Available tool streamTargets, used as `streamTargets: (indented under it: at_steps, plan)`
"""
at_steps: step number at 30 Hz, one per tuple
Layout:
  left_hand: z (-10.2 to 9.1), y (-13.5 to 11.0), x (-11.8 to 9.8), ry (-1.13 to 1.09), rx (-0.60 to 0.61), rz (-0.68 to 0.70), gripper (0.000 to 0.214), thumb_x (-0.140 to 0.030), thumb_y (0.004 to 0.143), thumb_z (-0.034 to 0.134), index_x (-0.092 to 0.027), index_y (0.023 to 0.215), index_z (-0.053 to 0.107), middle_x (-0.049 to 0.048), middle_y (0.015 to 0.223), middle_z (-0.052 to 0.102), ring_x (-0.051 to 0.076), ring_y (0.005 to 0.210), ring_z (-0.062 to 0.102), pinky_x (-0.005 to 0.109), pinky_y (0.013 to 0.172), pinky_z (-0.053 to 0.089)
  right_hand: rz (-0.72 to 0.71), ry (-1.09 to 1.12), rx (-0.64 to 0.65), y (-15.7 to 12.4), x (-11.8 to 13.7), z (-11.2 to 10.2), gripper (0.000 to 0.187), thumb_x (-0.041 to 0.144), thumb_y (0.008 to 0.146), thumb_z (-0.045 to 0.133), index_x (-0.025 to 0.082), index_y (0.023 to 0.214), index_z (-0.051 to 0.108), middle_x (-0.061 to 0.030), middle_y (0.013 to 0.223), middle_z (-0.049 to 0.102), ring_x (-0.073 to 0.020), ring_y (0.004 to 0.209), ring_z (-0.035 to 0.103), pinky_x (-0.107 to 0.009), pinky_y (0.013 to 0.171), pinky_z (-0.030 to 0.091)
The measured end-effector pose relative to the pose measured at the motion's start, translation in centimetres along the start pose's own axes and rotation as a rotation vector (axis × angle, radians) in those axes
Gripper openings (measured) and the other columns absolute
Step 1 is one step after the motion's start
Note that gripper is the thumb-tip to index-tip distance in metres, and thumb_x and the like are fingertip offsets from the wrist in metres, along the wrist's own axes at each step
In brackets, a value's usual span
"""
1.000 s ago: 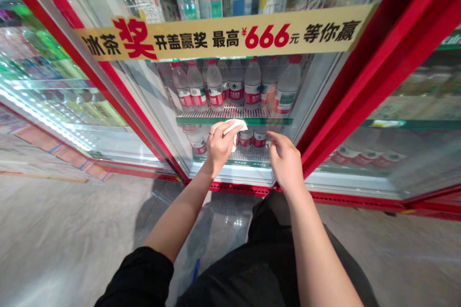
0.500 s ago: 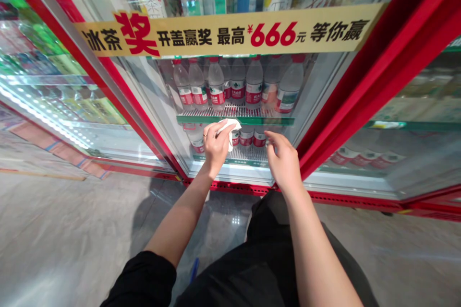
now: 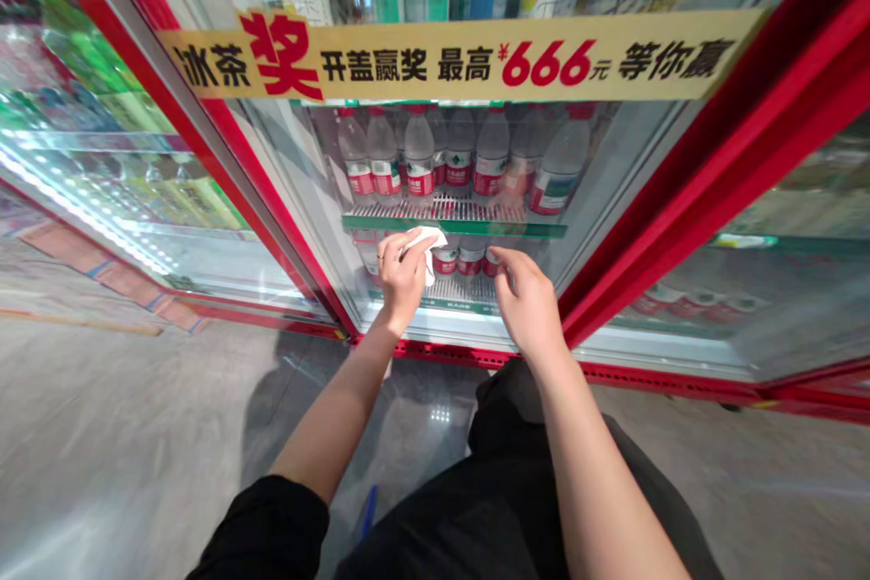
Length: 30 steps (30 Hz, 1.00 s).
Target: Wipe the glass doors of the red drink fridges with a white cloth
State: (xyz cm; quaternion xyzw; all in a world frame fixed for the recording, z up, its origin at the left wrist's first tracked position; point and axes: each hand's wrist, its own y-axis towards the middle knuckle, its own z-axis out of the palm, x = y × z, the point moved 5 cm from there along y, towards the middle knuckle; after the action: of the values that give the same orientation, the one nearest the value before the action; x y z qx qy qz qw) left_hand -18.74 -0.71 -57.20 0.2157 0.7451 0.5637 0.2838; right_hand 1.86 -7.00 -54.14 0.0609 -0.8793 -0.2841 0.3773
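My left hand (image 3: 401, 276) is closed on a white cloth (image 3: 425, 243) and presses it against the lower glass door (image 3: 299, 172) of a red drinks fridge. My right hand (image 3: 523, 299) rests next to it on the same glass, fingers loosely curled and nothing in them. Behind the glass stand water bottles (image 3: 421, 159) with red labels on a green-edged wire shelf (image 3: 455, 222); more bottle caps (image 3: 457, 258) show on the shelf below, just beyond both hands.
A yellow banner (image 3: 462, 63) with red and black print crosses the door. Red door frames (image 3: 693, 172) run diagonally on both sides. Neighbouring glass doors (image 3: 115, 163) show more drinks. A grey polished floor (image 3: 122, 435) lies below; my dark trousers (image 3: 489, 498) fill the bottom centre.
The view has shifted slightly right and closer. My left hand with the cloth has slid a little down and left on the glass; my right hand stays close beside it.
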Motion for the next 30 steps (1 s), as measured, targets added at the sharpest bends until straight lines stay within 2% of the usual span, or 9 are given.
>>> streamTargets:
  at_steps: [5, 8, 10, 13, 15, 20, 24, 27, 30]
  plan:
    - [0.1, -1.6, 0.7, -0.033, 0.108, 0.07, 0.027, -0.019, 0.107, 0.063, -0.031, 0.119, 0.084, 0.0074, 0.116, 0.078, 0.02, 0.116, 0.071, 0.035, 0.107, 0.058, -0.034, -0.002, 0.063, -0.4, 0.3, 1.8, 0.045, 0.016, 0.094, 0.048, 0.02, 0.131, 0.074, -0.0144, 0.133, 0.078, -0.0305, 0.126, 0.074, -0.051, 0.115, 0.058]
    - [-0.1, -1.3, 1.8, -0.069, 0.176, 0.088, 0.028, -0.02, 0.108, 0.063, -0.033, 0.122, 0.083, 0.0062, 0.12, 0.077, 0.02, 0.12, 0.07, 0.035, 0.109, 0.057, -0.066, -0.013, 0.132, -0.6, 0.5, 3.1, 0.044, 0.018, 0.097, 0.047, 0.02, 0.133, 0.074, -0.0148, 0.136, 0.077, -0.0315, 0.129, 0.073, -0.052, 0.117, 0.057]
    - [-0.6, -0.9, 3.3, -0.067, 0.17, 0.005, 0.029, -0.02, 0.108, 0.061, -0.033, 0.122, 0.083, 0.0063, 0.122, 0.076, 0.02, 0.12, 0.069, 0.038, 0.112, 0.056, -0.081, -0.022, 0.176, -0.7, 0.6, 3.8, 0.044, 0.019, 0.099, 0.047, 0.02, 0.134, 0.073, -0.0146, 0.138, 0.076, -0.0321, 0.131, 0.072, -0.053, 0.117, 0.057]
    - [-1.8, -0.7, 5.4, -0.024, 0.093, -0.153, 0.03, -0.019, 0.108, 0.06, -0.032, 0.12, 0.084, 0.0083, 0.124, 0.075, 0.023, 0.122, 0.067, 0.042, 0.112, 0.056, -0.102, -0.031, 0.209, -0.8, 0.7, 4.9, 0.044, 0.019, 0.1, 0.047, 0.021, 0.135, 0.073, -0.0136, 0.139, 0.076, -0.0319, 0.132, 0.071, -0.053, 0.117, 0.058]
    - [-2.4, -1.3, 6.1, -0.001, 0.052, -0.186, 0.029, -0.019, 0.108, 0.06, -0.031, 0.118, 0.085, 0.0093, 0.122, 0.074, 0.023, 0.122, 0.067, 0.041, 0.111, 0.057, -0.124, -0.039, 0.214, -0.9, 0.9, 5.6, 0.044, 0.018, 0.1, 0.047, 0.022, 0.135, 0.074, -0.0131, 0.137, 0.077, -0.0311, 0.131, 0.072, -0.052, 0.115, 0.059]
    - [-2.6, -2.5, 6.2, 0.017, 0.142, -0.082, 0.026, -0.021, 0.108, 0.061, -0.03, 0.114, 0.085, 0.0076, 0.116, 0.074, 0.02, 0.117, 0.07, 0.037, 0.109, 0.058, -0.219, -0.034, 0.263, -1.4, 2.3, 7.5, 0.045, 0.017, 0.1, 0.047, 0.023, 0.137, 0.072, -0.013, 0.138, 0.077, -0.0289, 0.131, 0.073, -0.048, 0.114, 0.061]
    - [-3.7, -0.8, 6.8, -0.003, 0.153, 0.054, 0.029, -0.018, 0.108, 0.06, -0.031, 0.117, 0.084, 0.0055, 0.116, 0.075, 0.019, 0.117, 0.071, 0.035, 0.108, 0.059, -0.268, -0.02, 0.277, -1.6, 3.6, 8.8, 0.049, 0.015, 0.101, 0.046, 0.022, 0.144, 0.068, -0.0136, 0.146, 0.072, -0.0286, 0.138, 0.07, -0.048, 0.118, 0.06]
    - [-5.2, 0.8, 8.4, 0.037, 0.099, -0.05, 0.031, -0.014, 0.107, 0.059, -0.03, 0.117, 0.084, 0.007, 0.121, 0.075, 0.021, 0.12, 0.069, 0.038, 0.11, 0.059, -0.288, -0.001, 0.278, -1.6, 4.2, 9.5, 0.052, 0.014, 0.102, 0.047, 0.023, 0.15, 0.063, -0.0128, 0.155, 0.067, -0.0282, 0.145, 0.065, -0.049, 0.125, 0.054]
    - [-6.3, 0.7, 9.8, 0.102, 0.047, -0.205, 0.032, -0.01, 0.103, 0.06, -0.027, 0.114, 0.085, 0.0094, 0.12, 0.074, 0.022, 0.117, 0.069, 0.04, 0.108, 0.06, -0.306, 0.022, 0.269, -1.6, 4.7, 10.1, 0.053, 0.014, 0.103, 0.047, 0.024, 0.154, 0.06, -0.0126, 0.16, 0.063, -0.0284, 0.15, 0.06, -0.051, 0.13, 0.049]
